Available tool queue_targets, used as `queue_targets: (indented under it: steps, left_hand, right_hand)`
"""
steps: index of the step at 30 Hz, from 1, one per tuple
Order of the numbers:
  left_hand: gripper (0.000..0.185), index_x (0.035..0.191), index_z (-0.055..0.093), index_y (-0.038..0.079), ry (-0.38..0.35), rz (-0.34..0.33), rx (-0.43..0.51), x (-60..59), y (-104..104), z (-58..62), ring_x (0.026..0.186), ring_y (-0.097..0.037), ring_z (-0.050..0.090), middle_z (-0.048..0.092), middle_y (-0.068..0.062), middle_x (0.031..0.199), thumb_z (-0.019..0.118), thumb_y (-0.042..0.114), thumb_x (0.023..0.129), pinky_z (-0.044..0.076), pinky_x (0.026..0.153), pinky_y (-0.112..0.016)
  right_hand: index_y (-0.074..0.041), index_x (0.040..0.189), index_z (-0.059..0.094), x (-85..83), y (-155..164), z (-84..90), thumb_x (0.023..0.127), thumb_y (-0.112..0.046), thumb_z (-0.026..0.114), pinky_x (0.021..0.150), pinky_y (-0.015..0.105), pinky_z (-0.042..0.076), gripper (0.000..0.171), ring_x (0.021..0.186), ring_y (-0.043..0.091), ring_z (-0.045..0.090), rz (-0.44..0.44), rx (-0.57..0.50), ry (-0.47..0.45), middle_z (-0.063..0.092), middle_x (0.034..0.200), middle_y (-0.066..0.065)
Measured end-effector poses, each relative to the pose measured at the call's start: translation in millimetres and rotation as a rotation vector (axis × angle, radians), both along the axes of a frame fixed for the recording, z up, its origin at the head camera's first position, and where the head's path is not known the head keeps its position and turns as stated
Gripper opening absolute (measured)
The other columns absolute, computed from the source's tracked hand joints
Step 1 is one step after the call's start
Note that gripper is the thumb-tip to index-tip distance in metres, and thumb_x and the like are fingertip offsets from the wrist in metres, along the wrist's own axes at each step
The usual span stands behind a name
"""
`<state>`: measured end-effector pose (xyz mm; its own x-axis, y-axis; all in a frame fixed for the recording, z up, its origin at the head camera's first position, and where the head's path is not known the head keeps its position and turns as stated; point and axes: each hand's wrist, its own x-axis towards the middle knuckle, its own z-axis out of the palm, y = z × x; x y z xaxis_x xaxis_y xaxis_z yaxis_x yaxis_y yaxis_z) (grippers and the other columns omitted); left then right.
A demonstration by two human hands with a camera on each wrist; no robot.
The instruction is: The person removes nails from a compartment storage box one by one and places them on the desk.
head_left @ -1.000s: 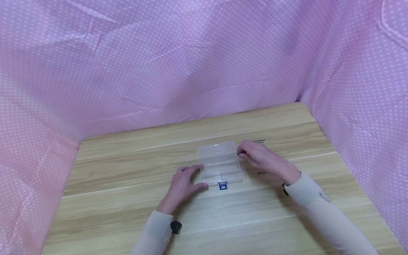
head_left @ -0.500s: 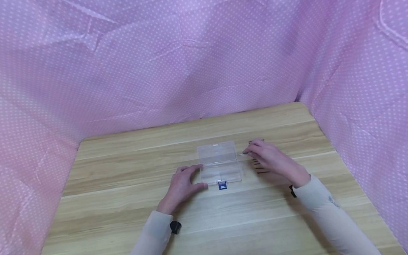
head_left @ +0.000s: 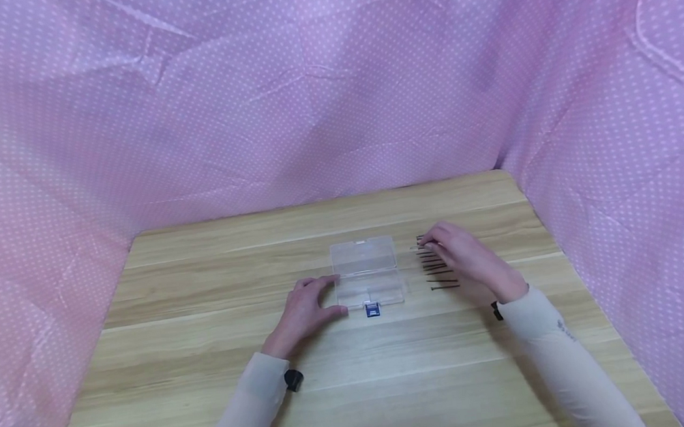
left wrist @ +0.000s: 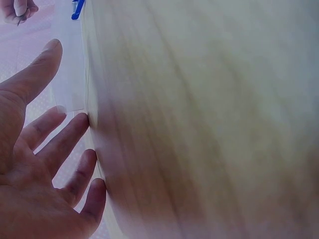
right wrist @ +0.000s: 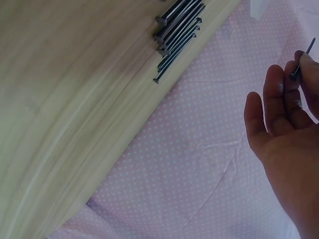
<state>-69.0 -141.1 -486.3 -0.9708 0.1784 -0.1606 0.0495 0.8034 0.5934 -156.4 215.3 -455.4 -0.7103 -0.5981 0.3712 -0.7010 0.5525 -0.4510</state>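
Observation:
A clear plastic box (head_left: 368,272) lies open on the wooden table (head_left: 208,326), with a small blue card (head_left: 373,311) at its near edge. My left hand (head_left: 307,310) rests beside the box's left side, fingers relaxed and touching its edge (left wrist: 75,107). My right hand (head_left: 465,258) is to the right of the box, over a row of several dark nails (head_left: 436,266). It pinches one nail (right wrist: 300,64) between thumb and fingertips. The other nails (right wrist: 177,32) lie side by side on the table.
Pink dotted cloth (head_left: 334,90) walls the table on the back, left and right. The cloth comes close to the table's right edge (head_left: 555,239).
My right hand has moved right from above the open box to the nail row, uncovering most of the nails. The left hand and box stayed still.

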Motion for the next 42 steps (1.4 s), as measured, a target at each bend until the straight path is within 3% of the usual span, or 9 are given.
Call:
queue_targets:
  steps: [35, 42]
  left_hand:
    - [0.075, 0.147, 0.059, 0.024, -0.018, 0.016, 0.001, -1.4, -1, -0.8, 0.139, -0.036, 0.043, 0.059, -0.008, 0.146, 0.087, 0.046, 0.081, 0.033, 0.116, -0.057]
    - [0.075, 0.147, 0.059, 0.024, -0.019, 0.021, 0.003, -1.7, -1, -0.7, 0.139, -0.036, 0.043, 0.060, -0.008, 0.146, 0.087, 0.046, 0.081, 0.034, 0.115, -0.057]
  right_hand:
    - [0.002, 0.112, 0.071, -45.1, 11, -12.4, 0.101, -0.005, 0.065, 0.100, 0.052, 0.051, 0.014, 0.108, 0.034, 0.064, -0.151, 0.117, -0.268, 0.068, 0.112, 0.016]
    - [0.000, 0.112, 0.072, -54.9, 13, -20.9, 0.101, -0.008, 0.066, 0.102, 0.052, 0.049, 0.015, 0.110, 0.033, 0.063, -0.179, 0.154, -0.280, 0.068, 0.112, 0.015]
